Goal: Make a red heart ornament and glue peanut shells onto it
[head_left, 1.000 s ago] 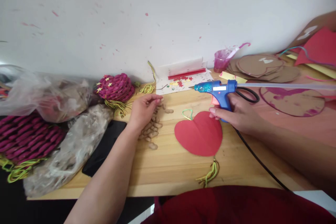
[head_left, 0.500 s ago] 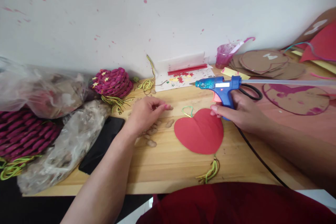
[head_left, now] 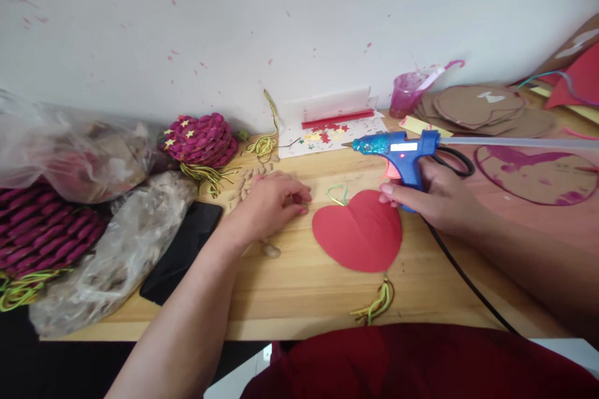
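My right hand (head_left: pixel 437 196) grips a blue hot glue gun (head_left: pixel 407 156) by its handle, with the nozzle pointing left and a long clear glue stick (head_left: pixel 515 143) in its back. Under the gun's handle lies a red paper heart (head_left: pixel 358 234) with a green-yellow cord loop (head_left: pixel 337 194) at its top and a yellow-green tassel (head_left: pixel 378 300) below. To the heart's left, my left hand (head_left: pixel 276 202) rests low over loose peanuts (head_left: pixel 241 190), fingers curled and the thumb apart from them. What lies beneath that palm is hidden.
At left lie plastic bags (head_left: pixel 112 255), a black phone-like slab (head_left: pixel 182 252) and woven magenta pieces (head_left: pixel 201 140). Star sequins (head_left: pixel 325 133) lie on white paper at the back. A magenta-stained cup (head_left: pixel 406 95) and cardboard discs (head_left: pixel 477 109) stand right. The gun's black cable (head_left: pixel 463 280) runs forward.
My left hand has gone from a pinch to looser, lowered fingers, covering a peanut that lay bare before. My right hand holds the glue gun much as before; the view has shifted slightly.
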`<state>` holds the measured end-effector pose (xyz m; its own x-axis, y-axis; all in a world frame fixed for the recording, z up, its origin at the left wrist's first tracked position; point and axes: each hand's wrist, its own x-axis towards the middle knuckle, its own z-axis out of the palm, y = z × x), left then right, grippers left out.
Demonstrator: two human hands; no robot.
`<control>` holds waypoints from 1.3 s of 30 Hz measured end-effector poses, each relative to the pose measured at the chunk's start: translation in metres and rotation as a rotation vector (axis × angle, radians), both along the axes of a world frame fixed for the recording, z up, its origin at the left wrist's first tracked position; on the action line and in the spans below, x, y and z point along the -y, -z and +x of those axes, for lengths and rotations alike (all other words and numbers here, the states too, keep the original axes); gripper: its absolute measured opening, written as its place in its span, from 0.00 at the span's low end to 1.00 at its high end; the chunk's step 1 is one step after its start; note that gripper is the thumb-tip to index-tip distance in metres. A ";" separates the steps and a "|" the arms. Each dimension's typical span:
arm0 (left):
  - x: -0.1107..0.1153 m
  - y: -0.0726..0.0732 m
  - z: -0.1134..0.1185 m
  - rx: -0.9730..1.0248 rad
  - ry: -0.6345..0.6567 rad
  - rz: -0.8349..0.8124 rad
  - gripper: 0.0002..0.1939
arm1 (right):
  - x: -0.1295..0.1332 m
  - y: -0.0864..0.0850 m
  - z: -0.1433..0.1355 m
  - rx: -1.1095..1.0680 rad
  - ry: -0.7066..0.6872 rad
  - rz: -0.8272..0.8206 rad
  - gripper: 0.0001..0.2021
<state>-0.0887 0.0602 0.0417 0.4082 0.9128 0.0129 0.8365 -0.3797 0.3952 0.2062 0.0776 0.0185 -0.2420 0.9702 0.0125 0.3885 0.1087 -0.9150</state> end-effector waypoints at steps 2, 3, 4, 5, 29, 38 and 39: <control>-0.002 0.001 -0.002 0.037 -0.032 0.027 0.08 | 0.000 0.000 0.000 0.004 -0.004 0.002 0.13; -0.003 0.001 -0.005 0.069 -0.047 0.035 0.08 | 0.000 0.000 0.000 0.003 -0.007 0.001 0.13; -0.004 0.001 -0.007 0.103 -0.066 0.045 0.07 | -0.001 0.000 0.000 -0.003 -0.007 0.002 0.13; -0.005 0.001 -0.010 0.130 -0.097 0.062 0.06 | -0.001 0.000 -0.001 -0.011 -0.007 0.003 0.13; -0.003 -0.001 -0.016 0.028 0.005 0.120 0.04 | -0.001 -0.001 -0.001 -0.052 -0.021 0.015 0.12; -0.003 0.002 -0.006 -0.088 0.032 0.173 0.06 | -0.002 0.006 0.000 -0.056 -0.019 0.029 0.12; -0.003 0.003 -0.006 -0.094 0.037 0.187 0.06 | -0.002 0.006 0.000 -0.052 -0.016 0.030 0.11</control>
